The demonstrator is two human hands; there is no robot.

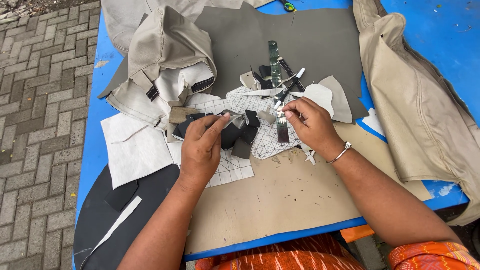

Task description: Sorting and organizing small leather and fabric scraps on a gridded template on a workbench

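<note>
- A blue counter (95,150) fills most of the view, standing on grey brick paving (40,100) that shows along its left side.
- A large dark grey sheet of leather-like material (310,45) lies across the far middle of the counter, and a tan cardboard sheet (280,200) covers the near edge.
- Beige fabric covers flank the work: a folded one with black tabs (165,65) at the far left, a long one (420,115) hanging over the right edge and cut off by the frame.
- A black sheet (125,210) with a pale strip on it droops off the near left corner, partly under a white textured piece (132,150).
- A white sheet with a diamond-grid pattern (235,167) lies in the middle, heaped with dark grey and black offcuts (245,135).
- The left hand (200,150) pinches a small pale grey scrap (236,120) between thumb and forefinger, just above the offcut heap.
- The right hand (312,125), a thin bangle at its wrist, has its fingers curled together over a narrow metal ruler (281,127); whether it grips it is hard to tell.
- A second ruler (273,60) and a black-and-white pen-like knife (290,87) lie just beyond the hands.
- Green-handled scissors (287,6) are cut off at the top edge.
</note>
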